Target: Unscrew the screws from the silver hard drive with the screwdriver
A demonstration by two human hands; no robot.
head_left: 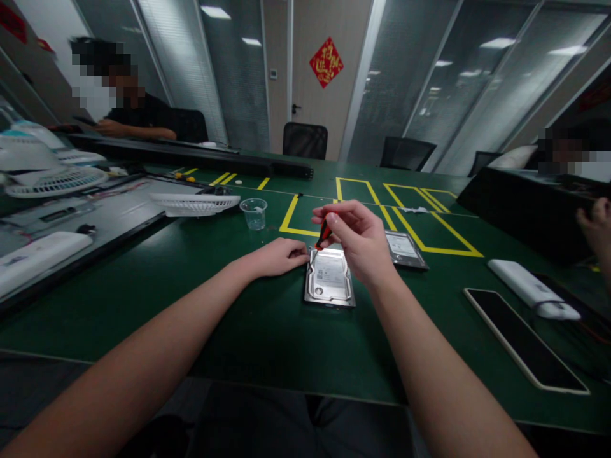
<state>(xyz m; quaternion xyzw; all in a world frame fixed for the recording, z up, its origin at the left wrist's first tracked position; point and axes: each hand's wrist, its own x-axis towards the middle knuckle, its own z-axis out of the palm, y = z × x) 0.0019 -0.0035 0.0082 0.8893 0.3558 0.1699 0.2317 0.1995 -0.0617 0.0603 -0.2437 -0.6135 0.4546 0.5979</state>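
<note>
A silver hard drive (pixel 329 283) lies flat on the green table in front of me, label side up. My right hand (pixel 360 238) is closed around a red and black screwdriver (pixel 324 232) above it. The shaft slants down to the drive's left edge, near the upper corner; the exact tip contact is too small to tell. My left hand (pixel 284 256) rests on the table with its fingers bent against the drive's upper left side. Behind my right hand lies a second hard drive (pixel 405 249), partly covered by that hand.
A clear plastic cup (pixel 254 214) and a white fan grille (pixel 195 203) stand left. A phone (pixel 525 340) and a white power-bank-like device (pixel 533 289) lie right. Yellow tape (pixel 305 230) marks the table. People sit at far left and right; a hand (pixel 596 226) touches a black panel (pixel 515 210).
</note>
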